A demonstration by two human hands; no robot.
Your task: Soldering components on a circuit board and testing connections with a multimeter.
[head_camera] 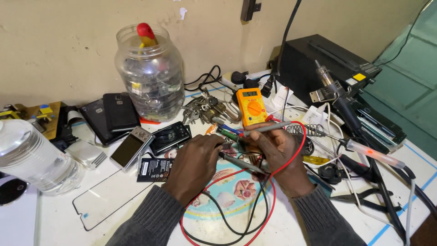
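Left hand (196,157) pinches a grey probe (241,164) low over the worktop (114,205). Right hand (277,148) pinches a second probe (266,129). Both tips meet mid-worktop, just before the orange multimeter (251,107). Red lead (291,159) loops around the right wrist.

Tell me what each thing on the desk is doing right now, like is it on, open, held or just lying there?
multimeter: on, display lit
clear plastic jar: open, no lid, filled with parts
left hand: closed around a probe
right hand: gripping a grey probe
red and black leads: looped loosely on the table
silver camera: lying flat, screen dark
soldering iron: lying unheld on the desk
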